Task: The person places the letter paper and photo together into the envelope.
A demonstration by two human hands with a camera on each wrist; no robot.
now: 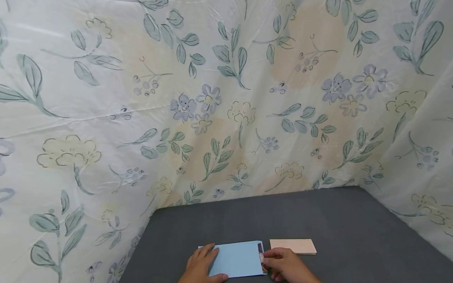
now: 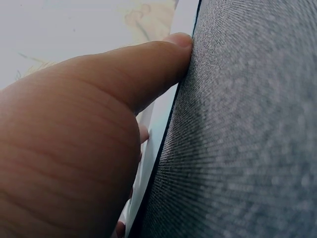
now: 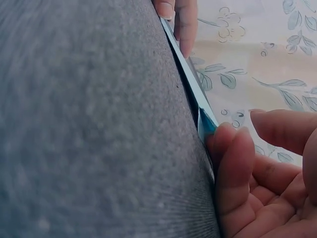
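the left hand [image 1: 201,265] lies open-fingered on the blue envelope [image 1: 235,259], between the 2 hands; the right hand [image 1: 288,266] seems to pinch the printed card [image 1: 260,251] in its mouth. likely step: sliding the card, direction unclear; next calls for a straight, gentle slide, left hand bracing.

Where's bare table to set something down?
Free: the grey table between the light blue envelope and the floral curtain behind; also right of the peach paper, out to the table's right edge. Crowded: near strip, left hand and right hand at the envelope's ends, peach paper just beyond the latter.
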